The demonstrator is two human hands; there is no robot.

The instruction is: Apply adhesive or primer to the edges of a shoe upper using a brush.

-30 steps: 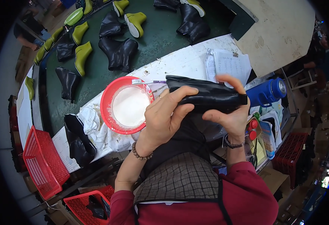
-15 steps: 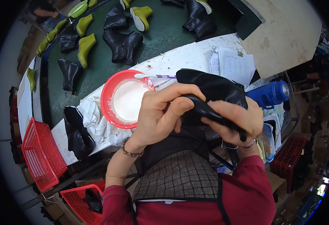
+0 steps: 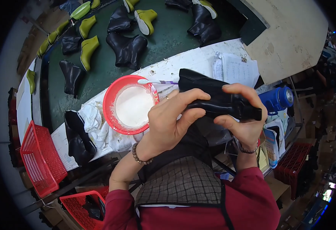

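Above my lap, both hands hold a shiny black ankle boot [image 3: 214, 109], tilted on its side. My left hand [image 3: 168, 124] pinches it at the left end with thumb and fingers. Round the other end my right hand [image 3: 250, 119] is closed, its thumb below and fingers over the top. Left of the boot stands a red basin [image 3: 109, 96] with a white creamy substance [image 3: 133, 105] inside. A toothbrush [image 3: 156, 81] with a white head and purple handle rests across the basin's rim; its far end is hidden behind the boot. Beside the basin lies a crumpled white cloth [image 3: 104, 132].
Another black boot [image 3: 78, 138] lies at the bench's left end. Black boots and yellow-green shoe lasts [image 3: 89, 50] stand on the green belt [image 3: 99, 74]. Clipped papers [image 3: 238, 71] and a blue bottle [image 3: 276, 99] are at right. Red baskets [image 3: 43, 161] sit lower left.
The boot has been turned in my hands, so more of its side shows. My right hand has shifted up with its fingers over the top. My left hand keeps its hold.
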